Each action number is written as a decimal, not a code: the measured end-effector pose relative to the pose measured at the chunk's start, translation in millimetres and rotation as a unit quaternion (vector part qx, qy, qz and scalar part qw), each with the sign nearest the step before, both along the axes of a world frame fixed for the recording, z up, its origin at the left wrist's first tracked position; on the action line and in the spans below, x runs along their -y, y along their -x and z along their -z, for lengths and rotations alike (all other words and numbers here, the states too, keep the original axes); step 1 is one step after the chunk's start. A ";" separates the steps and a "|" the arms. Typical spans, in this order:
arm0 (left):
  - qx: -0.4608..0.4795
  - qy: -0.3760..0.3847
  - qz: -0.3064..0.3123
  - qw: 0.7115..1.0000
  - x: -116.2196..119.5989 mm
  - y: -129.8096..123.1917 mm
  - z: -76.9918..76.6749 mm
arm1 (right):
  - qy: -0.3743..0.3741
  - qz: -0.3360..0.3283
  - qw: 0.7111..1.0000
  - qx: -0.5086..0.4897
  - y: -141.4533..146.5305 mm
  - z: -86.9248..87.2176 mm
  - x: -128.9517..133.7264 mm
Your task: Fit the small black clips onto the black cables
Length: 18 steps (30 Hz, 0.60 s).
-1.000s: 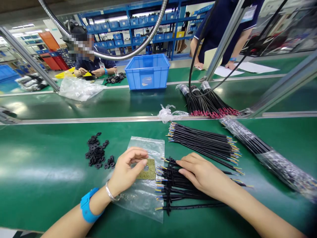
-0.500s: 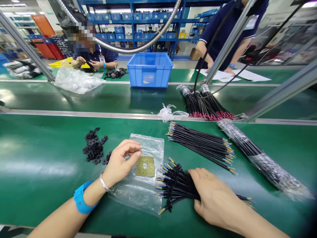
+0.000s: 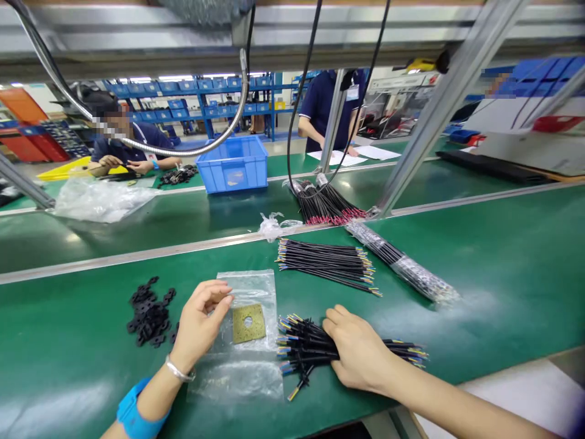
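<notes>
My right fingers (image 3: 336, 317) grip near cables (image 3: 315, 349), apparently fitted with black pieces (image 3: 302, 364); left fingers (image 3: 214, 289) parted, empty; far cables (image 3: 325, 260) unfitted.

No readable text, brand or number anywhere. Pale label on the front of the blue bin (image 3: 256, 167), far side: print illegible. White badge (image 3: 352, 92) on the standing person far right: too small to read. White badge (image 3: 150, 157) on the seated person far left: same, nothing legible. White sheets (image 3: 377, 152) on the far desk (image 3: 278, 164): any print can't be made out. Shelf bins (image 3: 202, 85) at the back: small pale marks, too small to tell.
</notes>
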<state>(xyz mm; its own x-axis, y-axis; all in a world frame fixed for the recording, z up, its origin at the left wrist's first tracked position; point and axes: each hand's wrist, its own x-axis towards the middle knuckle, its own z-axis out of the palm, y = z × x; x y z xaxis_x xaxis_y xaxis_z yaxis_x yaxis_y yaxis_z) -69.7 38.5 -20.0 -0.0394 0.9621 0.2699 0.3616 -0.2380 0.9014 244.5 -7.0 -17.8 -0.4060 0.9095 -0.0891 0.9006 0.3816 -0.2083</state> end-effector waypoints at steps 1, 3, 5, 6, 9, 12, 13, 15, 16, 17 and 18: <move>0.001 0.002 -0.001 1.000 -0.5 0.5 -0.4 | -0.003 0.005 1.000 -0.018 -1.7 0.3 1.7; 0.007 0.005 -0.005 1.000 -1.4 1.6 -1.2 | -0.006 0.015 0.998 -0.059 -6.0 -2.1 3.6; 0.016 0.005 -0.012 1.000 -2.7 3.0 -1.9 | -0.005 0.020 0.993 -0.115 -12.0 -10.3 1.6; 0.018 0.003 -0.015 1.000 -3.5 3.8 -2.3 | -0.007 0.020 0.988 -0.150 -15.6 -16.5 -1.0; 0.019 0.001 -0.022 1.000 -6.3 5.8 -2.8 | -0.033 0.029 0.962 -0.271 -26.0 -38.8 -13.7; 0.021 0.008 -0.025 0.999 -8.5 6.6 -3.0 | -0.081 0.042 0.916 -0.391 -30.8 -52.2 -27.0; 0.024 0.010 -0.027 0.999 -8.9 6.6 -3.1 | -0.098 0.044 0.899 -0.425 -30.4 -51.8 -30.3; 0.032 0.011 -0.029 0.999 -9.6 6.3 -3.2 | -0.128 0.047 0.869 -0.476 -27.1 -43.3 -34.2; 0.036 0.010 -0.030 0.999 -9.9 6.1 -3.1 | -0.139 0.049 0.858 -0.492 -24.6 -36.0 -34.9; 0.038 0.010 -0.029 0.999 -10.3 5.7 -2.9 | -0.148 0.052 0.850 -0.503 -22.1 -27.7 -34.8; 0.039 0.011 -0.027 0.999 -10.7 5.3 -2.4 | -0.156 0.054 0.846 -0.507 -19.7 -19.3 -34.2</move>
